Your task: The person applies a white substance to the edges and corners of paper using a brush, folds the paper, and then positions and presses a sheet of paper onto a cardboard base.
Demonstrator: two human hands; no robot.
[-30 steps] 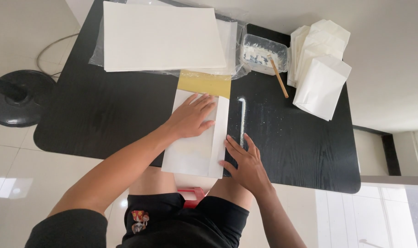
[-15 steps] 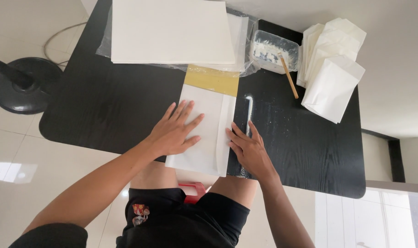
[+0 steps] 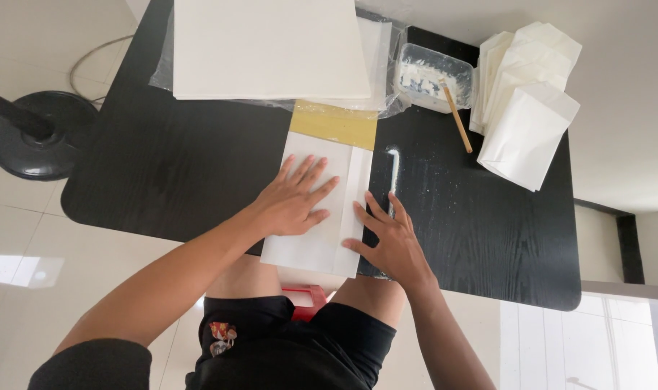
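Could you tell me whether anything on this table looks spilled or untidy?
Yes: white specks and smears dot the black table right of the folded white sheet, below the tub of white paste, whose stick overhangs the rim.

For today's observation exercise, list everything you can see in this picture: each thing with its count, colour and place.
table: one, black, centre
folded paper sheet: one, white, under both hands
yellow strip: one, above that sheet
paper stack: one, white, on clear plastic, far edge
tub: one, clear, white paste inside
stick: one, wooden, leaning from tub
paper bags: several, white, far right
fan base: one, black, floor left
stool: one, red, below
left hand: flat on sheet
right hand: at sheet's right edge
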